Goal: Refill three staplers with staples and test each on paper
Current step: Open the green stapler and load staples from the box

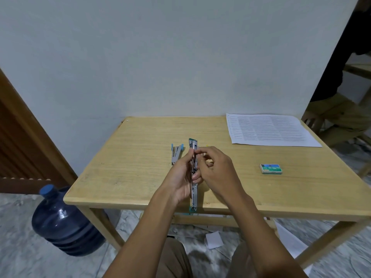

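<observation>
- Left hand (177, 178): over the near table edge, fingers curled round the middle of the teal stapler (194, 194).
- Teal stapler: hinged open in one long line, off the table (128, 157).
- Right hand (218, 169): touching its right side, fingertips pinching its upper half.
- Blue stapler (176, 154): on the table, just left.
- Staple box (271, 169): right, well apart.
- Printed paper (269, 130): far right corner.

Table (140, 177): stapler (176, 154), paper (269, 129), staple box (271, 169).

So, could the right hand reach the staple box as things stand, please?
Probably yes: the staple box lies on open tabletop beside the right hand, nothing between, though its fingers pinch the stapler.
</observation>
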Demonstrator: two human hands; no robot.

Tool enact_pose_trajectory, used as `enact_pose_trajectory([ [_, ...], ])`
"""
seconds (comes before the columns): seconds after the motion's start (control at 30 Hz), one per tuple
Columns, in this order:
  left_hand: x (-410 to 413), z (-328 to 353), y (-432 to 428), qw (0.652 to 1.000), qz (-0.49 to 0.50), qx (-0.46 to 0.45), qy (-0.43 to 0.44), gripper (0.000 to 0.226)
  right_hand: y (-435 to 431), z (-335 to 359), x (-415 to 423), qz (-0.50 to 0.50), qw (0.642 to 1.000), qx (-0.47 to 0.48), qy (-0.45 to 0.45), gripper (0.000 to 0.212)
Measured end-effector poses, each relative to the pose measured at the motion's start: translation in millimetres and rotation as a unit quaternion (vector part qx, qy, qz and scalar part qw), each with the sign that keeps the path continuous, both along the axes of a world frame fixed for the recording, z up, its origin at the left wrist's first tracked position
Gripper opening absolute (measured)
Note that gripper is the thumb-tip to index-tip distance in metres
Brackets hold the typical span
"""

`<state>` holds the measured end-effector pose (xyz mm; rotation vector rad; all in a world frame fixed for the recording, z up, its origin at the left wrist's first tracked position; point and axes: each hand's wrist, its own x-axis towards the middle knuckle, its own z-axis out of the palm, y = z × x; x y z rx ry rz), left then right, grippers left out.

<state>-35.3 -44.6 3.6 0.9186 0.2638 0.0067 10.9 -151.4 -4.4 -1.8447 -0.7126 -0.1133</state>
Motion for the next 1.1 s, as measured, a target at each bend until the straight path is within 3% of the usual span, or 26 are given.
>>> enact_pose_trajectory([
  [0.33, 3.5, -4.7, 1.9, 0.999, 0.044, -0.003, 0.032, 0.042, -4.7, -1.8, -8.2, 0.002, 0.999, 0.036, -0.023, 0.007],
  [0.53, 5.0, -5.6, 6.0, 0.998, 0.051, -0.006, 0.028, 0.06, -2.2, -5.2, -14.2, -0.001, 0.996, 0.077, -0.052, 0.009],
  [0.7, 5.3, -0.8, 7.7, 0.995, 0.073, -0.02, 0.062, 0.04, -4.7, -8.8, -12.7, 0.004, 0.993, 0.107, -0.04, 0.008],
  [0.9, 7.9, 1.2, 11.6, 0.993, 0.064, -0.009, 0.099, 0.047, -5.6, -9.6, -12.7, 0.037, 0.993, 0.078, -0.075, 0.01],
  [1.0, 6.1, -4.5, 12.4, 0.996, 0.054, -0.014, 0.074, 0.045, -7.8, -7.8, -9.8, 0.062, 0.995, 0.077, -0.027, 0.006],
  [1.1, 4.6, -7.8, 11.5, 0.998, 0.043, -0.001, 0.036, 0.041, -4.7, -1.3, -1.6, 0.017, 0.999, 0.051, 0.002, 0.016],
])
